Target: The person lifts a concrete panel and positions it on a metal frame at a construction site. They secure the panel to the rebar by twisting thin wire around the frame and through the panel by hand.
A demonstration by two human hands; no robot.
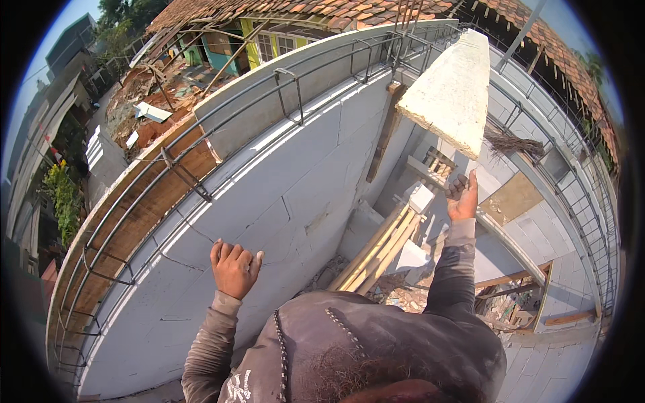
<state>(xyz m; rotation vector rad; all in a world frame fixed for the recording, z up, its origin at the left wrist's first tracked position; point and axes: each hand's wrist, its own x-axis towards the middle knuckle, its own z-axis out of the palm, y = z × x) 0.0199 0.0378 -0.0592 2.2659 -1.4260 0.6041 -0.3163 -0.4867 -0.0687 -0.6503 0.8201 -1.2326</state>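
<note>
My left hand (234,269) is raised in front of the pale block wall (289,195), its fingers curled and its thumb beside them. The inside of that grip is hidden. Toward the right, my right hand (462,196) is lifted with the thumb up and the fingers loosely bent and apart; nothing shows in the palm. Just above its thumb is the near end of a thick, pale, rough-faced slab (451,94). A narrow gap seems to part hand and slab. The slab lies slanted across the wall corner; what bears it is hidden.
Steel reinforcement bars with stirrups (290,87) run along the wall top, beside a plywood formwork board (127,208). Below stand timber planks (383,248) amid rubble. A bundle of dark twigs (514,144) lies right of the slab. Tiled roofs (302,13) rise beyond.
</note>
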